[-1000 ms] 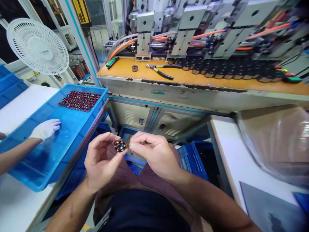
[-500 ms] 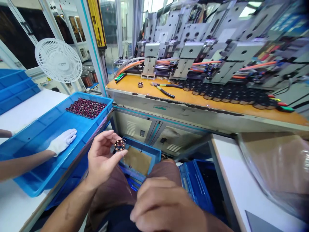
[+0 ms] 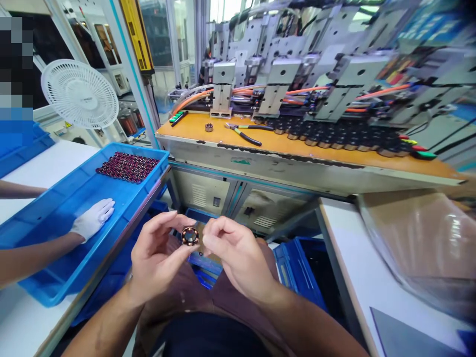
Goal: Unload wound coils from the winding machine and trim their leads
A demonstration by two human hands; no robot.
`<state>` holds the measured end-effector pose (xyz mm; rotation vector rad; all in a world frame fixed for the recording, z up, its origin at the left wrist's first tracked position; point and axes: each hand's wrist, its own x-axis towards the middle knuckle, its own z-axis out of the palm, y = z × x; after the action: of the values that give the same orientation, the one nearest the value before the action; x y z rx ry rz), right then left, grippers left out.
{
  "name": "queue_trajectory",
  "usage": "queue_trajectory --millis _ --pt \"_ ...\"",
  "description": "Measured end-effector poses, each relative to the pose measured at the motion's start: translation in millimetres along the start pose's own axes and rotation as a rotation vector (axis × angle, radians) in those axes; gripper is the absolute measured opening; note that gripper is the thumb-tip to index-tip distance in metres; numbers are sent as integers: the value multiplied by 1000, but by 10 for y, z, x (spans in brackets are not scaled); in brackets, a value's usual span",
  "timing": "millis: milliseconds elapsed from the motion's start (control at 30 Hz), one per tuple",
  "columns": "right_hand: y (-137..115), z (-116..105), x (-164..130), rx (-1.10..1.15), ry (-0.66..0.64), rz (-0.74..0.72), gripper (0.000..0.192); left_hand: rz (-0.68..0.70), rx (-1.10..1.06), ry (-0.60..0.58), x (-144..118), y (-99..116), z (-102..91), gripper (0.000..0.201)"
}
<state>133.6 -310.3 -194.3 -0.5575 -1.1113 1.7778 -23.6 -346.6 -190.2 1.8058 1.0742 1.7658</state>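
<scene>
wound ring coil (image 3: 190,236) | bore faces camera | left hand (image 3: 156,258) grip pinches it | right hand (image 3: 238,255) fingertips touch rim

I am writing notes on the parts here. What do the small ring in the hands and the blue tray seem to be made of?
Ring: likely copper wire wound on a dark core; its segments shine reddish-orange. The left hand pinches it and the right hand meets it. Tray: probably moulded plastic, even blue with a dull sheen.

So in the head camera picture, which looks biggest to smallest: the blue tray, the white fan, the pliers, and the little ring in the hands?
1. blue tray
2. white fan
3. pliers
4. little ring

The ring is nearer the camera than the pliers, so that last pair is unsure.
</scene>
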Motion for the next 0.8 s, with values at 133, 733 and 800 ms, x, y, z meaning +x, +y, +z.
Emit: queue_trajectory --millis 133,733,800 --pt "14 -61 -79 44 -14 65 30 -62 -19 -22 -45 9 -30 70" --pt "-92 -108 -50 -41 -26 95 33 -258 -237 -65 -63 48 -87 53" --pt "-219 -108 2 -106 -73 102 37 -224 -201 -90 -48 45 -106 47"
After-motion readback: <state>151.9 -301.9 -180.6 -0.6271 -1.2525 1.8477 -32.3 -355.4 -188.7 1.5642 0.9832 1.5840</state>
